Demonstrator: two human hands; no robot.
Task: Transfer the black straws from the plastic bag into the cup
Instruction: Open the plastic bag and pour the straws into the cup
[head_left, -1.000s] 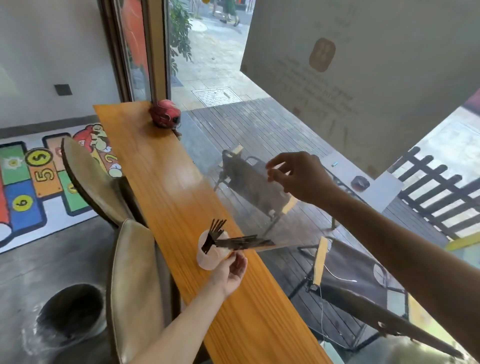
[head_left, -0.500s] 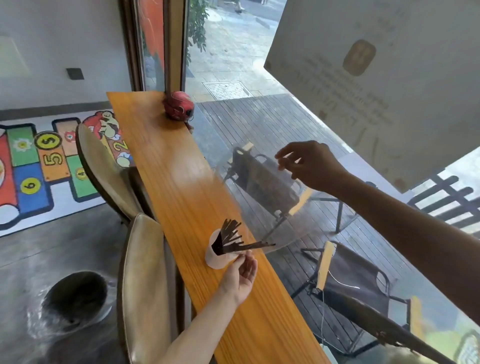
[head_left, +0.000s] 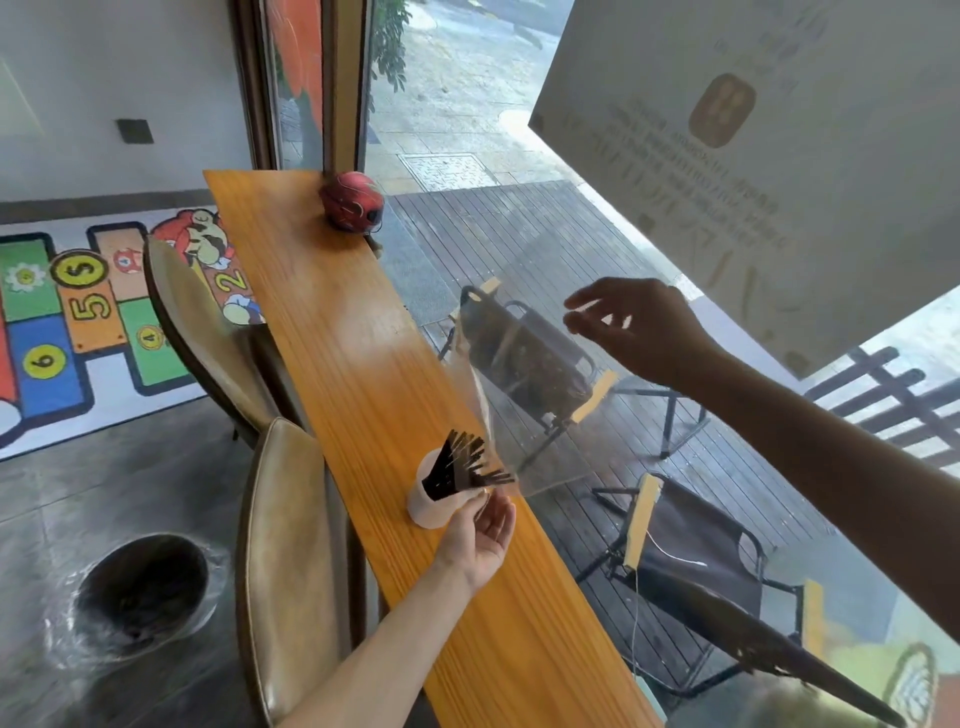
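Where window meets floor, narrow wooden counter, hopscotch mat.

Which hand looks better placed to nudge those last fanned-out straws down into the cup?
Left. The left hand sits right beside the cup, fingers at the fanned black straws. The right hand is raised high, pinching the plastic bag's far end.

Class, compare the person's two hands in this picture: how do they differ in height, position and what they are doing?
1. The right hand is raised high beside the window; the left hand sits low at the cup on the wooden counter.
2. The right hand pinches the top of the clear plastic bag; the left hand's fingers meet the black straws at the cup's mouth.

Both work the same bag of straws.
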